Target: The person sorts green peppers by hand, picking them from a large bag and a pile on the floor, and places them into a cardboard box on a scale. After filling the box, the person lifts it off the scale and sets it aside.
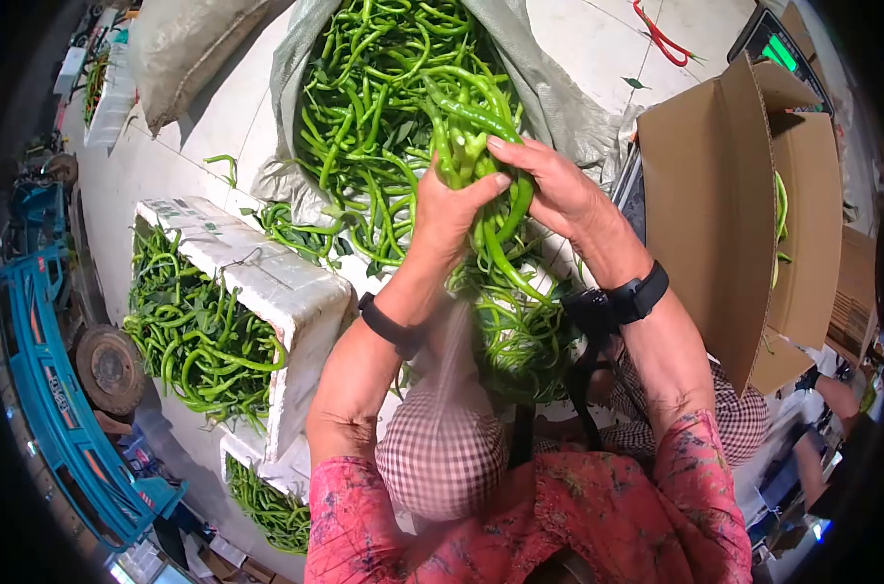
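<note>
Between my two hands is a bunch of long green chili peppers [476, 112], held above the mouth of a large woven sack. My left hand [451, 204] wraps the bunch from the left, its thumb across the front. From the right, my right hand [549, 185] grips it, fingers partly hidden behind the peppers. The pale woven sack [291, 78] lies open beyond, with many loose green chili peppers [364, 107] and some leaves spilling out. More peppers [524, 341] lie on the floor below my wrists.
To the left, a white foam box [310, 282] lies tipped, full of green peppers. An open cardboard box [700, 195] stands at the right beside a scale with a green display [780, 51]. Red peppers [663, 37] lie on the tiles. A blue cart [48, 380] is at the far left.
</note>
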Motion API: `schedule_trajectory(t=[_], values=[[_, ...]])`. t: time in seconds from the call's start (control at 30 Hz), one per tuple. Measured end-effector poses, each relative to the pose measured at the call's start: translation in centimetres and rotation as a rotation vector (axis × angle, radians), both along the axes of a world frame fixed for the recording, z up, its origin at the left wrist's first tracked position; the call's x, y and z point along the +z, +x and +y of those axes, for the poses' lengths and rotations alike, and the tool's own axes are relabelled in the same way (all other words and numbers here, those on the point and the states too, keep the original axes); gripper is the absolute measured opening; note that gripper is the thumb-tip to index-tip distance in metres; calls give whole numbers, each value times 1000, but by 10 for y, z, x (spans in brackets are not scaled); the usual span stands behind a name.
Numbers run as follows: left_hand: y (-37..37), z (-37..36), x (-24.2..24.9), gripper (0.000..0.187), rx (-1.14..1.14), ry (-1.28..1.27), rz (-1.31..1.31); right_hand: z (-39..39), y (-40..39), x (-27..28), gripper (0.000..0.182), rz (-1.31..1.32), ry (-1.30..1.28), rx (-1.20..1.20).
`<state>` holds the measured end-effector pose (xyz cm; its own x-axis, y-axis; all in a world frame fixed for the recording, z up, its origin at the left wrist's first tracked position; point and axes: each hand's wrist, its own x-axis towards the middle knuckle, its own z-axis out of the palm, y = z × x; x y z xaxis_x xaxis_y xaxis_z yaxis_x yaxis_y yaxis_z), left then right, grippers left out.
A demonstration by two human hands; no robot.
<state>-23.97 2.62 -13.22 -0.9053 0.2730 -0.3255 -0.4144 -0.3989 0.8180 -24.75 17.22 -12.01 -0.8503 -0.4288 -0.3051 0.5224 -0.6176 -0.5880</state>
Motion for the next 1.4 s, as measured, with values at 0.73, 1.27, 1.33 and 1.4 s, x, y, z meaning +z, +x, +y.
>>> schedule_trajectory(t=[0.73, 1.27, 1.33, 1.4], values=[[23, -10, 95, 40, -5, 196, 125, 8, 44, 95, 35, 158, -38, -57], [45, -12, 154, 34, -25, 26, 171, 6, 76, 150, 41, 280, 153, -153], [51, -14, 168, 35, -30, 65, 162, 12, 81, 157, 38, 275, 93, -216], [59, -13, 181, 39, -47, -29, 302, 16, 84, 158, 42, 274, 123, -204]])
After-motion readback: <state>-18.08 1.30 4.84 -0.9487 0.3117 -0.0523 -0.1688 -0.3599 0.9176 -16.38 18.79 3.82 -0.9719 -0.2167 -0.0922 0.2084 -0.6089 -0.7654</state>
